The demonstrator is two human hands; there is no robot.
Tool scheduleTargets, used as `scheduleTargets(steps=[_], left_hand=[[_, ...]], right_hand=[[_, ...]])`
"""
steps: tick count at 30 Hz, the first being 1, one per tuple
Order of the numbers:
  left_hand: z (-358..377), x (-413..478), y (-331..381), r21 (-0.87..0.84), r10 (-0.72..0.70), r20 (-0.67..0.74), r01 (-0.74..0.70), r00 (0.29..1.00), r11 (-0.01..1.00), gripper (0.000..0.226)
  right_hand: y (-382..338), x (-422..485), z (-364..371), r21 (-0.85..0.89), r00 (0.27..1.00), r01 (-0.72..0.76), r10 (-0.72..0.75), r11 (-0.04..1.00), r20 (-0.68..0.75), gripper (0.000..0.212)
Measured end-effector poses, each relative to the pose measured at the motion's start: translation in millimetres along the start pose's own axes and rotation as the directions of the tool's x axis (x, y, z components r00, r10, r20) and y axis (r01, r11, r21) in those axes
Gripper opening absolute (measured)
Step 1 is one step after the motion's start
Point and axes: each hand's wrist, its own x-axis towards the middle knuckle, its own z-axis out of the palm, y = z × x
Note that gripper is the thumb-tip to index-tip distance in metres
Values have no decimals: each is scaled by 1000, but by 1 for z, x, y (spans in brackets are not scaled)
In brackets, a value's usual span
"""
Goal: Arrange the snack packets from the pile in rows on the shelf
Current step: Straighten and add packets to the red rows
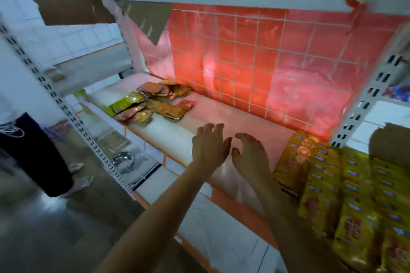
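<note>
Pile of snack packets (153, 102) lies on shelf (168, 133), well left of your left grip (209, 146); yellow rows (332, 184) stand near your right grip (250, 157). Both grips spread, empty. Print too blurred to read.

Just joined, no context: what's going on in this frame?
A person is stocking a shelf. The left hand and right hand hover open over its bare middle, holding nothing. A loose pile of snack packets lies at the far left of the shelf. Yellow packets already stand in rows at the right.
</note>
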Motion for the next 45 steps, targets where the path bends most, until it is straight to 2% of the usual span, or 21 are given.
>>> scheduleTargets(steps=[7,10,12,16,19,22,23,24,26,27,30,32,33,38,40,43,45], left_hand=[[-6,57,-113,27,-174,48,173,984,985,38],[-7,78,-150,51,-156,26,155,987,987,23],[-8,92,-167,61,-104,28,102,994,993,21],[-4,111,-184,109,-55,80,46,995,993,32],[15,120,-200,194,53,136,-79,989,978,41],[37,123,-212,208,69,213,-114,975,972,65],[39,123,-212,189,67,204,-106,977,976,64],[35,122,-208,138,42,183,-68,982,988,52],[21,118,-196,72,22,134,-31,991,997,11],[18,115,-189,3,44,82,-45,996,999,7],[19,111,-185,-79,35,2,-35,999,996,18],[20,117,-185,-138,-16,19,18,1000,990,15],[22,120,-187,-131,-50,10,51,999,990,14],[32,127,-185,-15,-199,-40,198,979,980,51],[33,130,-182,-5,-272,25,272,962,962,56],[25,130,-170,-155,-306,87,316,948,936,61],[21,123,-157,-282,-243,121,268,963,921,57]], right_hand=[[-61,74,81,-9,997,-23,23,1000,70,47],[-86,102,107,-21,996,-10,12,1000,83,48],[-99,119,123,-21,996,28,-27,999,82,48],[-110,146,147,-75,985,126,-115,989,130,53],[-106,160,162,-150,965,173,-138,973,221,52],[-100,163,170,-221,967,185,-137,958,215,42],[-100,161,169,-231,976,170,-132,958,171,38],[-100,159,168,-238,986,146,-122,960,113,33],[-98,154,164,-278,995,97,-100,956,2,29],[-95,153,161,-306,996,70,-84,950,-32,28],[-89,155,152,-369,998,-26,5,929,-59,24],[-86,159,146,-390,994,-107,87,915,-68,27],[-84,160,145,-390,990,-142,121,910,-77,27],[-78,157,135,-341,971,-234,238,910,-29,41],[-75,155,129,-325,957,-278,289,904,-14,46],[-71,147,119,-187,933,-354,359,917,-6,48],[-69,138,110,-75,924,-381,382,921,-8,48]])
